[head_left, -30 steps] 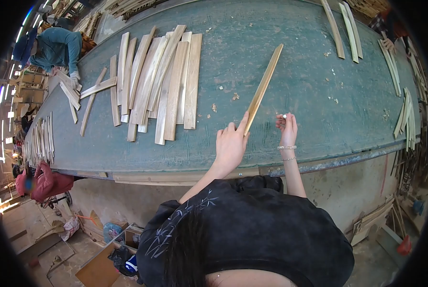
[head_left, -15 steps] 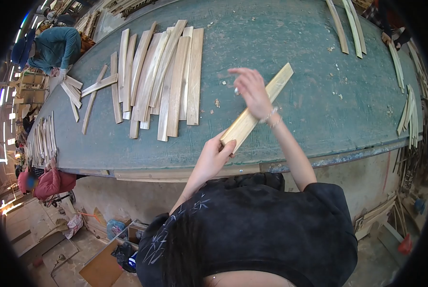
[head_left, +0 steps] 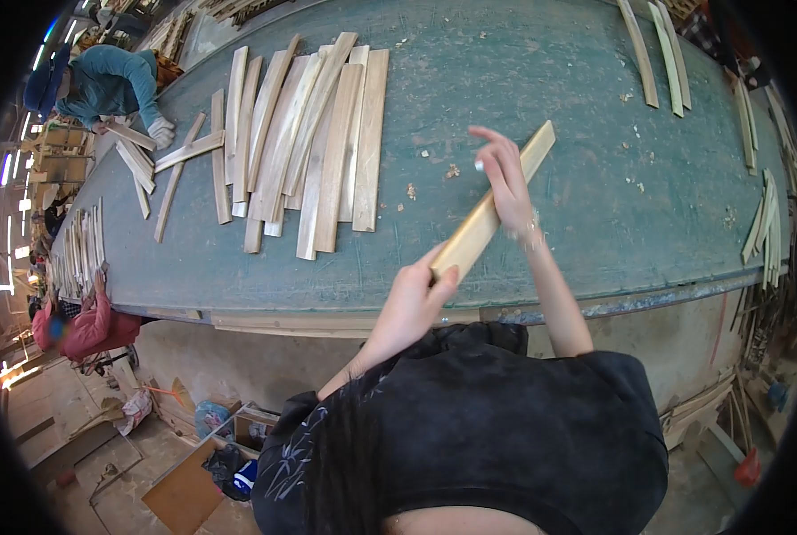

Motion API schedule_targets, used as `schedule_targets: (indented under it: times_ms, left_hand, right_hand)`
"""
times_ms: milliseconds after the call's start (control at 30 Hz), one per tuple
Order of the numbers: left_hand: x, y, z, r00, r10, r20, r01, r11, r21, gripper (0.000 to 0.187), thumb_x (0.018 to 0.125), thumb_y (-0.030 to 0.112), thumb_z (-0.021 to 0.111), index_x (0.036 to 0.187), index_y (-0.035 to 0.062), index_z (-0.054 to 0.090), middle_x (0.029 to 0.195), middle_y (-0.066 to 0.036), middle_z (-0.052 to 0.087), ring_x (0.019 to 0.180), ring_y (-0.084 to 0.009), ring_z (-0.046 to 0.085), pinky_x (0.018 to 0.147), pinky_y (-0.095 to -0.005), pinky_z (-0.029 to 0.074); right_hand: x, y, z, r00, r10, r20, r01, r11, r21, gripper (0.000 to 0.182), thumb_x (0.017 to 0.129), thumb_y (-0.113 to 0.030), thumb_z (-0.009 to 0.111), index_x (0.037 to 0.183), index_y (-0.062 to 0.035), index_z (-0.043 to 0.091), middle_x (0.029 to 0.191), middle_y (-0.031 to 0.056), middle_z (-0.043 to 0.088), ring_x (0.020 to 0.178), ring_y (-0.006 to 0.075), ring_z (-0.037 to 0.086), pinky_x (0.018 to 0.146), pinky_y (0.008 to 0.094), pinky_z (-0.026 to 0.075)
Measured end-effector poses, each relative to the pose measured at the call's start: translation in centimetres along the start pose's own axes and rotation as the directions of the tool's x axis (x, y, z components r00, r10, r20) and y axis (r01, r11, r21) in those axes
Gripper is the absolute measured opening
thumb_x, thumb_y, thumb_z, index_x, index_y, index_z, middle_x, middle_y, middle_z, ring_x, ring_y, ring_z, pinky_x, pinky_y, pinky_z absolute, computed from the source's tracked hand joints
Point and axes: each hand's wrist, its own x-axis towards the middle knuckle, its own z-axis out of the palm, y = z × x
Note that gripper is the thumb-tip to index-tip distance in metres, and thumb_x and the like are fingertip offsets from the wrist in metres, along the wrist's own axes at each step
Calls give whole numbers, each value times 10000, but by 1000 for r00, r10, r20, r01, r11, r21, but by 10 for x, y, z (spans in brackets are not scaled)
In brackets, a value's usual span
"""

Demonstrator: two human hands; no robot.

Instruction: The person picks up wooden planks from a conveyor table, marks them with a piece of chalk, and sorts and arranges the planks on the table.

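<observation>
My left hand [head_left: 419,290] is closed around the near end of a pale wooden slat [head_left: 474,239], its thumb on the upper face. The slat slants away to the right, its far end above the green tabletop. My right hand [head_left: 509,185] lies across the slat past its middle, palm side against it, with the index finger stretched out and the other fingers partly bent. Something small and white shows at its fingers; I cannot make out what it is. To the left, a loose row of wooden slats [head_left: 334,169] lies on the table, several overlapping.
The long green table [head_left: 541,62] has wood chips scattered on it. More slats [head_left: 669,58] lie at the far right. A co-worker in teal [head_left: 113,80] handles slats at the left, and a person in pink [head_left: 100,330] sits lower left. A box [head_left: 184,490] stands on the floor.
My right hand has moved right and slightly down along the slat. My left hand and the slat have shifted right, the slat turning more onto its edge. The teal co-worker's gloved hand has moved right.
</observation>
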Motion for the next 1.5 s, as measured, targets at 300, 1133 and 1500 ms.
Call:
schedule_targets:
  times_ms: [300,1133,1500]
  left_hand:
    - [-2,15,30,886,421,194,-447,665,598,527,730,116,550,1213,41,351,634,-106,532,598,-233,530,691,-299,397]
    - [-12,1,30,849,375,373,-511,401,760,779,624,160,651,1291,219,252,677,-54,473,646,-194,515,725,-319,365]
    - [-6,-5,17,898,328,294,-439,706,556,659,698,84,551,1283,156,257,634,-128,514,595,-270,523,678,-332,395]
  right_hand:
    - [-83,-40,-47,811,550,-200,-249,634,732,70,856,-116,446,843,-47,450,679,-8,430,539,46,381,518,200,364]
    - [-126,-46,-33,731,679,-68,-308,417,855,54,854,-99,435,810,-70,427,758,3,462,699,70,439,660,201,361]
    - [-117,-51,-22,747,659,-94,-317,476,820,44,832,-67,474,849,-38,447,791,23,492,735,84,490,697,229,417]
